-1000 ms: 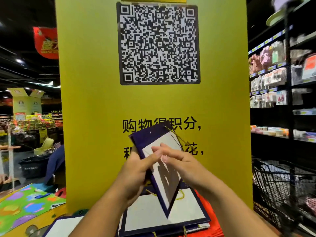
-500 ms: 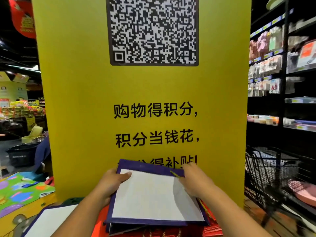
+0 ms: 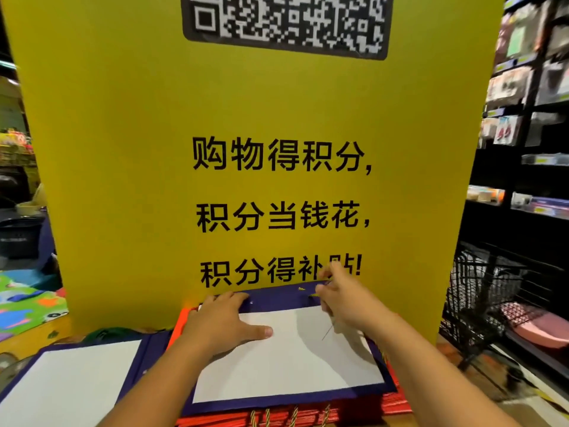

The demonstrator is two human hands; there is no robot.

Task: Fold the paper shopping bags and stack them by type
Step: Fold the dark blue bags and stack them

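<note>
Palm flat on the navy bag [image 3: 292,365]
Left hand [image 3: 224,325] spread wide, pressing it onto the red bags [image 3: 395,403]; right hand [image 3: 341,303] curled at its 1 o'clock edge, grip unclear. Yellow sign [image 3: 123,149] close at 12, cart [image 3: 480,288] at 3.

On the tall yellow board [image 3: 123,149], three lines of black Chinese characters are being shown: 购物得积分, at the top, 积分当钱花, in the middle, and 积分得补贴! at the bottom. The last character of the bottom line is being partly covered by the right hand [image 3: 341,300]. Above the lines a black-and-white QR code [image 3: 286,23] is being displayed, cut by the upper edge. The labels on the shelves [image 3: 529,87] at the right are being blurred too much for reading.
</note>
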